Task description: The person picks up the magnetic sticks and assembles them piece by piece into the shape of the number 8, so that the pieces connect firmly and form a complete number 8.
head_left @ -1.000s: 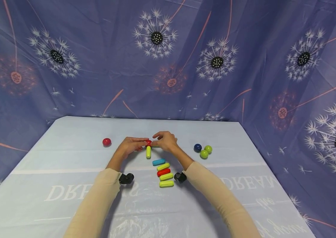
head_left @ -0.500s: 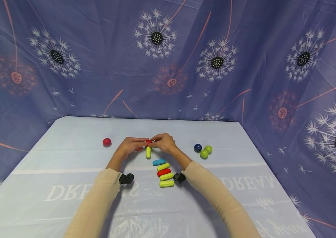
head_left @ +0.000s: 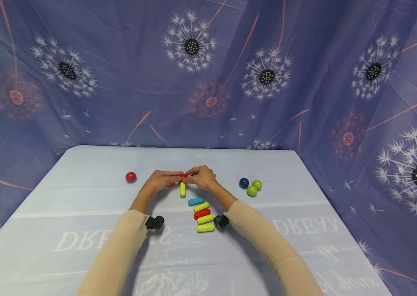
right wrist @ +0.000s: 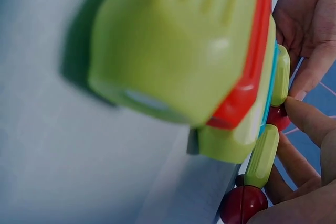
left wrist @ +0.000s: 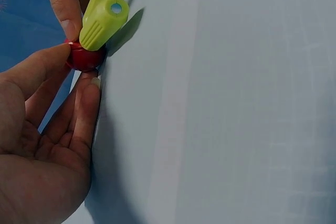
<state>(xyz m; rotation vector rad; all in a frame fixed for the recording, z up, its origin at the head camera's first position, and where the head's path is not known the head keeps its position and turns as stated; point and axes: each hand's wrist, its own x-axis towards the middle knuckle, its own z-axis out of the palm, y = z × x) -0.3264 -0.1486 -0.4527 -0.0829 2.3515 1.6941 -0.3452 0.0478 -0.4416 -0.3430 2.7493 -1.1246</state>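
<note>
Fingertips of my left hand (head_left: 161, 181) and right hand (head_left: 201, 177) meet around a red ball (head_left: 183, 176), from which a yellow-green rod (head_left: 183, 189) extends toward me. The left wrist view has my left hand (left wrist: 47, 129) pinching the red ball (left wrist: 85, 59), with right fingers touching beside the rod (left wrist: 104, 23). In the right wrist view, my right hand (right wrist: 310, 166) pinches that ball (right wrist: 279, 118); a second yellow-green rod (right wrist: 262, 156) runs from it to another red ball (right wrist: 243, 204), both hidden behind my hand in the head view.
Nearer me lie a blue rod (head_left: 196, 201), a red rod (head_left: 202, 213) and several yellow-green rods (head_left: 206, 228). A loose red ball (head_left: 131, 177) is at the left. On the right sit a dark blue ball (head_left: 244, 183) and two green balls (head_left: 252, 190).
My right hand's raised fingers have come down and closed in on the red ball. My left hand stays at the ball. The head view has shifted slightly.
</note>
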